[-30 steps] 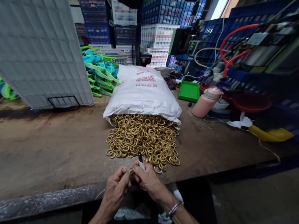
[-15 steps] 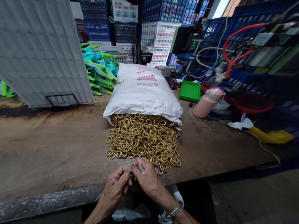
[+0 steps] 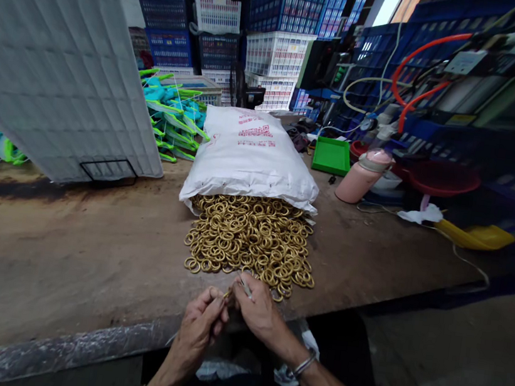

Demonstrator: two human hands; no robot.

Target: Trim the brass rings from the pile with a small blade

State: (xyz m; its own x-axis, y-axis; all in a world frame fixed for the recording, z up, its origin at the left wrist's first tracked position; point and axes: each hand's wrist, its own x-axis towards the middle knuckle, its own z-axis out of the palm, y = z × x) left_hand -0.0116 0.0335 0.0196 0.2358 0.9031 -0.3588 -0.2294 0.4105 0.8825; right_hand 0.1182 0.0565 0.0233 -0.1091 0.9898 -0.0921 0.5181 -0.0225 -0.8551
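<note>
Close to the table's front edge, my left hand (image 3: 203,316) pinches a brass-coloured ring (image 3: 226,294) between thumb and fingers. My right hand (image 3: 256,307) is closed around a thin, pale-handled tool (image 3: 245,287); its kind is too small to make out. The fingertips of both hands are near each other at the ring. Just beyond them lies a heap of brass-coloured rings (image 3: 252,236), spilling from the mouth of a white sack (image 3: 252,161) with red print.
A pink bottle (image 3: 363,176), a green tray (image 3: 331,156) and a yellow scoop (image 3: 477,236) are on the right. At left stands a tall grey-white panel (image 3: 66,60), beside green and blue hangers (image 3: 175,112). Crates (image 3: 278,53) are stacked behind.
My right hand has shifted slightly away from my left, and the ring in my left fingertips now shows more. The view has moved a little.
</note>
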